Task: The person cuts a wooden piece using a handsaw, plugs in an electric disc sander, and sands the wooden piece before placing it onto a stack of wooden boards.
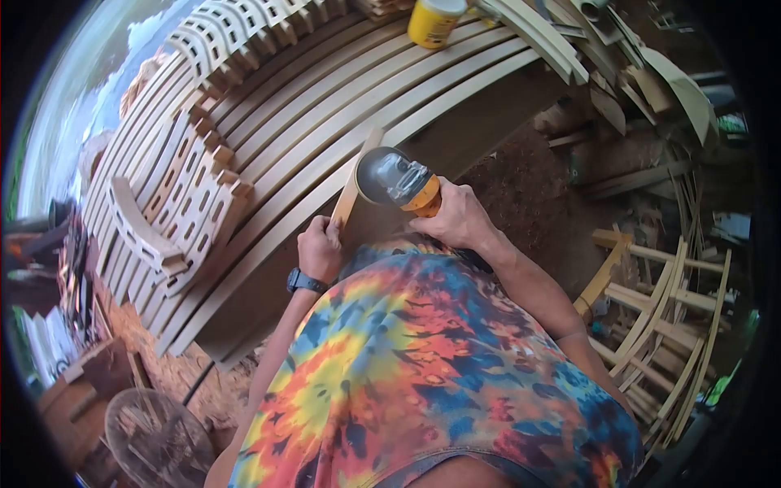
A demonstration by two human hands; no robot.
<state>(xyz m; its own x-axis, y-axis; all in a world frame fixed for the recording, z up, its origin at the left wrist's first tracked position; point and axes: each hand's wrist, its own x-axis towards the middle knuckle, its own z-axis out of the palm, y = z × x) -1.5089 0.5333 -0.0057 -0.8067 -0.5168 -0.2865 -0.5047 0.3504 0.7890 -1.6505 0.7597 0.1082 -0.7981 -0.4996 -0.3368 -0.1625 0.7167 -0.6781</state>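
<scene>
My left hand [320, 249], a watch on its wrist, is closed round the near end of a narrow wooden slat [346, 202]. The slat points away from me over the edge of the slatted bench. In my right hand [461, 216] is a yellow and black angle grinder [409, 184], gripped by its body. Its round dark disc [373, 175] lies against the slat's right side, or very close to it; I cannot tell if they touch. The fingers under the grinder are partly hidden.
Long curved wooden strips [317, 154] form the bench surface. Slotted curved wooden pieces [183, 191] are stacked on its left, with more at the back. A yellow tub [435, 23] stands at the far edge. Wooden frames [667, 325] lie at right, and a round fan-like object [154, 435] at lower left.
</scene>
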